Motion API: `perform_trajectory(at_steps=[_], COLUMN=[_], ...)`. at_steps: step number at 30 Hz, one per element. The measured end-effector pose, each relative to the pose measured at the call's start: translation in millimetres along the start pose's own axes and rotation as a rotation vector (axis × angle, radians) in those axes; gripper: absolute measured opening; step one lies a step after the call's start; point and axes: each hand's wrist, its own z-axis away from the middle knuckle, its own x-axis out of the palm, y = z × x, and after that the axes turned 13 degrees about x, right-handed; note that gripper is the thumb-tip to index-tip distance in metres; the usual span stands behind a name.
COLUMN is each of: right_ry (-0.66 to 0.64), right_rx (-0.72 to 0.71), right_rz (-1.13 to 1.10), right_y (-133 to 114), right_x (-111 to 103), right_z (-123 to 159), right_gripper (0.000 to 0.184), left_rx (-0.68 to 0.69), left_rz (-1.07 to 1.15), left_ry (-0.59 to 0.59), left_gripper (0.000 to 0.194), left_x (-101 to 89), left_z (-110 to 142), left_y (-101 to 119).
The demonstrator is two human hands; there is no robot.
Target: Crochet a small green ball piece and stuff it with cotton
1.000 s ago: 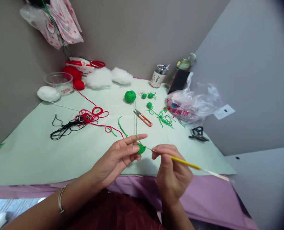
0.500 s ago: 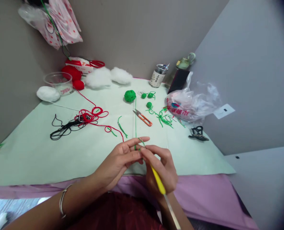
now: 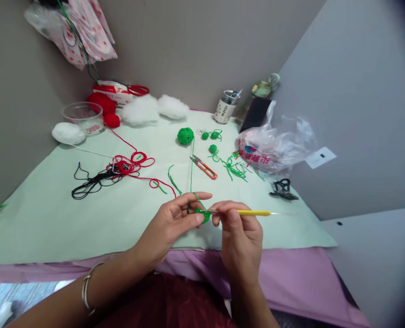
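A small green crochet piece (image 3: 205,217) is pinched between the thumb and fingers of my left hand (image 3: 175,221), whose index finger stretches out with green yarn over it. My right hand (image 3: 242,228) grips a crochet hook (image 3: 255,212) by its yellow handle. The hook lies nearly level, and its metal tip meets the green piece. From the fingers the yarn runs up the table to a green yarn ball (image 3: 185,136). Orange-handled thread snips (image 3: 204,167) lie just beyond my hands, right of that strand.
Small green balls (image 3: 212,149) and green yarn scraps (image 3: 235,169) lie near a plastic bag (image 3: 270,146). A black hair claw (image 3: 283,189) is at the right. Tangled red yarn (image 3: 127,165) and black cord (image 3: 89,187) lie left. White stuffing (image 3: 140,110) and a clear tub (image 3: 84,119) stand behind.
My right hand has turned the hook from slanting down toward me to nearly level, pointing left. The green piece now shows between my hands, and the yarn strand has shifted slightly.
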Motion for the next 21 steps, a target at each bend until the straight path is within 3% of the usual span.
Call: perform_trajectory(at_steps=[7, 14, 21], right_ry=[0.003, 0.014, 0.017], right_rx=[0.012, 0.010, -0.027], right_rz=[0.024, 0.029, 0.031], right_y=[-2.4, -1.8, -3.5], right_x=[-2.3, 0.9, -1.0], right_z=[-0.1, 0.7, 0.3], right_gripper=[0.024, 0.022, 0.023], left_rx=[0.033, -0.058, 0.008], left_rz=[-0.042, 0.037, -0.019], left_ry=[-0.023, -0.028, -0.029], left_gripper=[0.030, 0.055, 0.040], left_x=[-1.8, 2.1, -1.7], left_z=[1.2, -0.2, 0.8], left_y=[-0.3, -0.3, 1.4])
